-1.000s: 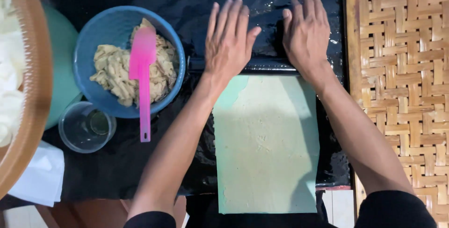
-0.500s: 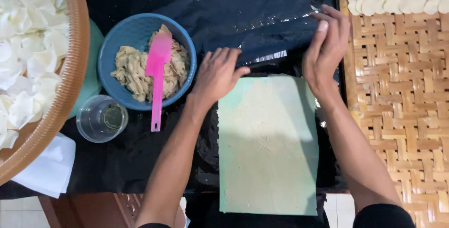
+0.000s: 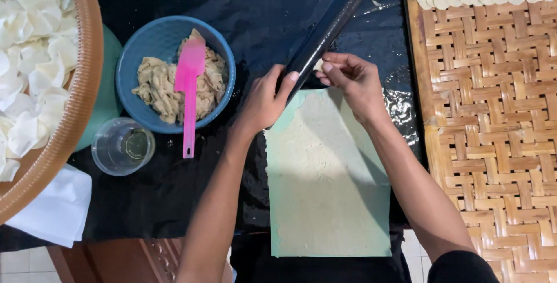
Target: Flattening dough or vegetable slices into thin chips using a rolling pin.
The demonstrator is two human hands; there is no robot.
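Note:
A thin, pale sheet of rolled dough lies on a black plastic cover over the table. My left hand grips the lower end of a black rolling pin, which slants up to the right. Fingers of my right hand pinch the dough's top edge right beside the pin's lower end.
A blue bowl with dough scraps and a pink spatula sits to the left, with a clear glass below it. A round tray of white dough pieces is far left. A woven bamboo tray with dough rounds lies right.
Both hands lay flat on the rolling pin a second ago. The left hand now holds the pin tilted up, and the right hand has dropped to pinch the dough's top edge.

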